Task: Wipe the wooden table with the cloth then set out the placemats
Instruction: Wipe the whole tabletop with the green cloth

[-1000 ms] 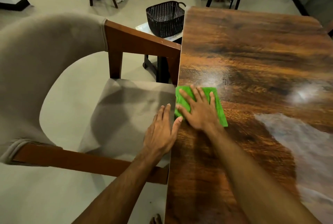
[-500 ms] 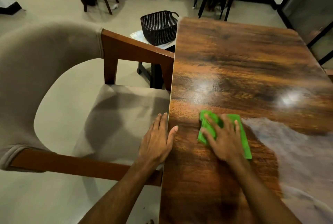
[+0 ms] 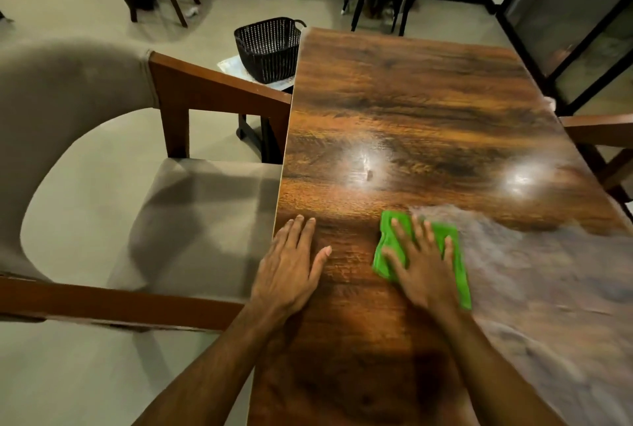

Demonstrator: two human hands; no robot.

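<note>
Wiping is the step in hand, and by the look of things it is only partly done: the right hand (image 3: 424, 271) lies flat on the green cloth (image 3: 386, 237), fingers spread and straight, pressing it down onto the wooden surface (image 3: 411, 100) rather than curling round it. The cloth sits in the near half of the surface, a little in from the left edge, while the left hand (image 3: 291, 264) rests palm-down and relaxed right at that left edge, holding nothing and seemingly bracing the body. To the right of the cloth a pale greyish patch (image 3: 534, 264) spreads toward the right edge; whether it is a film not yet wiped or a reflection cannot be told. The far half and the far corners appear untouched by the cloth at this moment, so a good share of wiping probably remains, and no placemats are in view at all, so the second part of the task has not begun. The surface is a long rectangle of dark, glossy wood grain that throws back two bright spots of light. The cloth is a soft, folded, roughly rectangular piece, bunched slightly at its left side. Beside the left edge stands a chair (image 3: 191, 220) with a wooden frame and grey padded seat, and beyond it a dark woven basket (image 3: 267, 45).
</note>
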